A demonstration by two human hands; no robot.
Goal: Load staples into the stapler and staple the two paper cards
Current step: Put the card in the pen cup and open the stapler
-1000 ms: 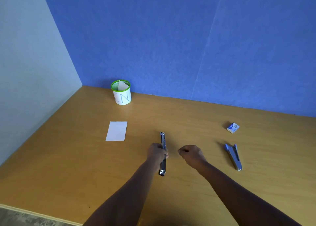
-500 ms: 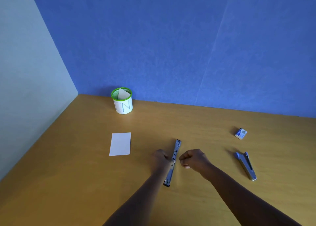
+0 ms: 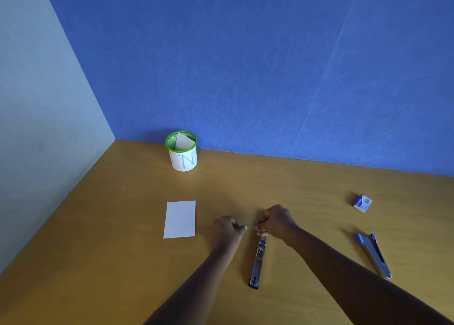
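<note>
the stapler (image 3: 258,263) is laid out flat on the table (image 3: 122,251), low in the frame and just right of centre. its upper end is gripped by the right hand (image 3: 276,220), fingers curled round it. the left hand (image 3: 224,230) is held just to the left, clear of the stapler, its fingers curled and tips pinched; whether anything is held there cannot be told. a card (image 3: 180,219) is laid flat left of centre. above it, a second card (image 3: 183,141) is stood in a green-rimmed cup (image 3: 183,158). at the right a staple box (image 3: 362,203) is seen, with a second stapler (image 3: 373,254) below it.
</note>
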